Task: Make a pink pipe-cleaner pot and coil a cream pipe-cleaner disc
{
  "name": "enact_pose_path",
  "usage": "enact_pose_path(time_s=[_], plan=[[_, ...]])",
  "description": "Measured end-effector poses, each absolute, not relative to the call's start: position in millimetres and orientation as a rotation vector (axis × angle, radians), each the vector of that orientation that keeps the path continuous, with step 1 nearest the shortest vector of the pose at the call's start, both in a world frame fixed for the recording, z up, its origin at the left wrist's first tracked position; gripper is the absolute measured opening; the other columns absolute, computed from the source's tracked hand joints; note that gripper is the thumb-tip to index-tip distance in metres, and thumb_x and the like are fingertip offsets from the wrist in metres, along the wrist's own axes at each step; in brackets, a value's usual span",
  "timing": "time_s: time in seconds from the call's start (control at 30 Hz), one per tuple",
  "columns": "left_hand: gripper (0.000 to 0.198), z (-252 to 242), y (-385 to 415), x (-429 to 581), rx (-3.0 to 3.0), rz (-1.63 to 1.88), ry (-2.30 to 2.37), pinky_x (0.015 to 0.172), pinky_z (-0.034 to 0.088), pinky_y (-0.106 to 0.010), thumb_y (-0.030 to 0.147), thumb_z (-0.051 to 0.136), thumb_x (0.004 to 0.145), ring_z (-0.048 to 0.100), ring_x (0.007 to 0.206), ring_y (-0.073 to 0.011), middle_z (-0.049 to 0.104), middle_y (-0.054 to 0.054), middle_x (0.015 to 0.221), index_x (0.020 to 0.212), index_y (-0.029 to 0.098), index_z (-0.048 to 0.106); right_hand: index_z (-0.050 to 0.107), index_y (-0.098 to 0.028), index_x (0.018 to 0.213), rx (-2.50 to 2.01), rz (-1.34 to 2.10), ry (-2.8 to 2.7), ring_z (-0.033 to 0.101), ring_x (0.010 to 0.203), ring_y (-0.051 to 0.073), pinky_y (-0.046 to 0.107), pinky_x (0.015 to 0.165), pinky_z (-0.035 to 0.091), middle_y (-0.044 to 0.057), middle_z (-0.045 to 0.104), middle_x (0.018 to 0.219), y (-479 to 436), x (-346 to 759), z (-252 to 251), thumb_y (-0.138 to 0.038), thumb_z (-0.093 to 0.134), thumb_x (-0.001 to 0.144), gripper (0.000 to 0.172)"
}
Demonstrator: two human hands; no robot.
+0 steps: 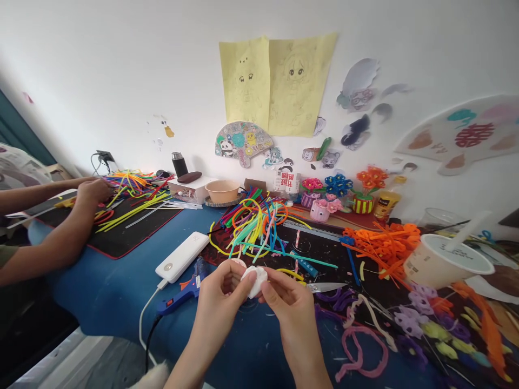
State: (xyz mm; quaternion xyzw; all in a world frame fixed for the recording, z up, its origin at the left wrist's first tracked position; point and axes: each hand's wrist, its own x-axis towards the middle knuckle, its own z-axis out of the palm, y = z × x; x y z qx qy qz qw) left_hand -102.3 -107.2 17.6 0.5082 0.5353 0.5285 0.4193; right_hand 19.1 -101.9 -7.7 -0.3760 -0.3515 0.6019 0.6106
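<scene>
Both of my hands meet over the front of the blue table, pinching a small white piece (254, 281) with a soft, crumpled look; its exact kind is unclear. My left hand (224, 289) grips its left side between thumb and fingers. On the opposite side, my right hand (290, 300) presses it with thumb and fingertips. A blue hot glue gun (180, 297) lies just left of my left hand. Behind my hands spreads a heap of colourful pipe cleaners (259, 224). Scissors (326, 287) lie partly hidden beyond my right hand.
A white power bank (182, 256) with a cable sits left. At right stand a drink cup (448, 259), orange pipe cleaners (381, 246) and purple fuzzy flowers (411, 319). Potted flowers (338, 186) line the wall. Another person's hands (95, 190) work at far left.
</scene>
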Motion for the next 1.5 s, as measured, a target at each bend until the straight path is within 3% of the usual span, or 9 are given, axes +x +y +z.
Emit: enact_pose_path(time_s=[0.4, 0.57, 0.7, 0.8, 0.93, 1.13, 1.23, 1.4, 1.5], plan=[[0.035, 16, -108, -113, 1.295, 1.339, 1.373, 0.051, 0.039, -0.019, 0.042, 0.072, 0.077, 0.049, 0.055, -0.0104, 0.058, 0.0, 0.061, 0.062, 0.015, 0.058, 0.081, -0.021, 0.088, -0.825, 1.398, -0.967, 0.071, 0.078, 0.022, 0.029, 0.069, 0.059, 0.006, 0.077, 0.086, -99, 18, -7, -0.036, 0.08, 0.072, 0.021], [0.037, 15, -111, -109, 1.276, 1.404, 1.473, 0.048, 0.035, -0.019, 0.043, 0.071, 0.077, 0.043, 0.052, -0.0094, 0.051, 0.003, 0.056, 0.058, 0.015, 0.054, 0.079, -0.019, 0.095, -0.789, 1.497, -0.936, 0.071, 0.07, 0.02, 0.028, 0.065, 0.059, 0.006, 0.077, 0.079, -100, 13, -7, -0.029, 0.085, 0.067, 0.03], [0.037, 15, -111, -115, 1.317, 1.323, 1.454, 0.05, 0.036, -0.02, 0.044, 0.069, 0.078, 0.046, 0.053, -0.0103, 0.054, 0.001, 0.056, 0.059, 0.014, 0.06, 0.079, -0.018, 0.091, -0.85, 1.479, -0.938, 0.072, 0.072, 0.02, 0.027, 0.066, 0.059, 0.006, 0.078, 0.078, -99, 13, -7, -0.029, 0.083, 0.069, 0.025], [0.036, 21, -109, -125, 1.39, 1.198, 1.409, 0.05, 0.038, -0.02, 0.046, 0.067, 0.079, 0.048, 0.053, -0.0114, 0.058, -0.001, 0.056, 0.064, 0.013, 0.067, 0.079, -0.019, 0.091, -0.864, 1.469, -0.968, 0.073, 0.075, 0.022, 0.029, 0.069, 0.059, 0.007, 0.079, 0.083, -98, 17, -5, -0.027, 0.082, 0.07, 0.023], [0.03, 30, -105, -136, 1.489, 1.085, 1.392, 0.056, 0.045, -0.022, 0.042, 0.07, 0.078, 0.056, 0.06, -0.0145, 0.067, -0.003, 0.066, 0.087, 0.014, 0.074, 0.078, -0.018, 0.093, -0.828, 1.503, -1.081, 0.073, 0.078, 0.022, 0.03, 0.071, 0.059, 0.007, 0.079, 0.089, -91, 21, -6, -0.025, 0.08, 0.071, 0.023], [0.027, 38, -98, -140, 1.629, 1.005, 1.462, 0.054, 0.044, -0.022, 0.04, 0.069, 0.079, 0.057, 0.057, -0.0135, 0.07, -0.003, 0.066, 0.081, 0.013, 0.075, 0.064, -0.022, 0.125, -0.756, 1.489, -1.234, 0.071, 0.077, 0.018, 0.029, 0.072, 0.057, 0.001, 0.076, 0.086, -75, 17, -6, -0.017, 0.079, 0.069, 0.058], [0.024, 39, -95, -144, 1.714, 1.074, 1.528, 0.054, 0.047, -0.021, 0.036, 0.068, 0.081, 0.061, 0.059, -0.0141, 0.073, -0.003, 0.067, 0.086, 0.014, 0.075, 0.058, -0.024, 0.131, -0.718, 1.45, -1.277, 0.07, 0.08, 0.017, 0.029, 0.074, 0.056, 0.002, 0.073, 0.092, -70, 16, -6, -0.021, 0.077, 0.074, 0.06], [0.013, 35, -88, -156, 2.157, 1.291, 1.691, 0.062, 0.05, -0.022, 0.026, 0.065, 0.086, 0.066, 0.063, -0.0134, 0.074, -0.002, 0.075, 0.082, 0.017, 0.072, 0.05, -0.026, 0.137, -0.845, 1.171, -1.413, 0.062, 0.109, 0.025, 0.04, 0.096, 0.049, 0.008, 0.066, 0.118, -68, 21, -27, -0.033, 0.079, 0.073, 0.071], [0.016, 27, -85, -164, 2.541, 1.246, 1.618, 0.066, 0.051, -0.023, 0.022, 0.057, 0.093, 0.068, 0.074, -0.0152, 0.075, -0.004, 0.084, 0.088, 0.017, 0.071, 0.044, -0.026, 0.142, -0.939, 1.092, -1.509, 0.056, 0.122, 0.029, 0.047, 0.104, 0.045, 0.01, 0.06, 0.132, -72, 15, -50, -0.03, 0.08, 0.071, 0.08]])
